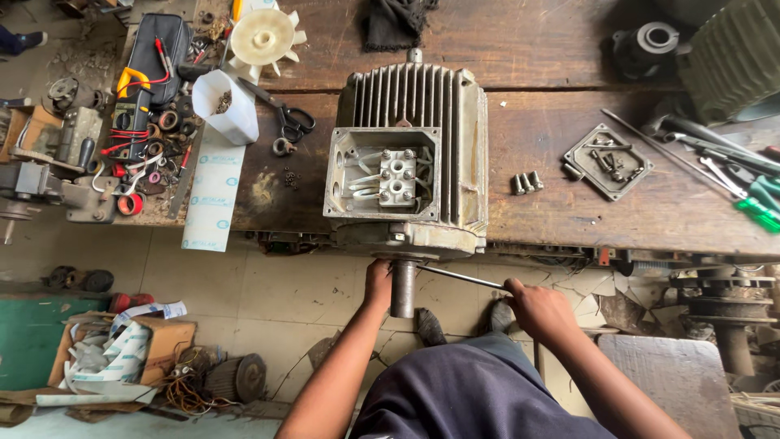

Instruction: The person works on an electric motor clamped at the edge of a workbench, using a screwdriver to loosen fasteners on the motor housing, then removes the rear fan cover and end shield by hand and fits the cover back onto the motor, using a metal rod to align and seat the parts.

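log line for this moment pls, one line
left hand on motor end by shaft | right hand grips thin metal rod angled to shaft base | motor on wooden bench

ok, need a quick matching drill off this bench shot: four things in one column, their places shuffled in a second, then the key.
Things:
1. white plastic fan
2. scissors
3. three loose bolts
4. square cover plate

Places:
A. on the bench right of the motor, just beside its housing
B. far edge of the bench, upper left of the motor
C. further right on the bench, holding small screws, near the green-handled tools
D. left of the motor, next to the white cup

Pairs: 1-B, 2-D, 3-A, 4-C
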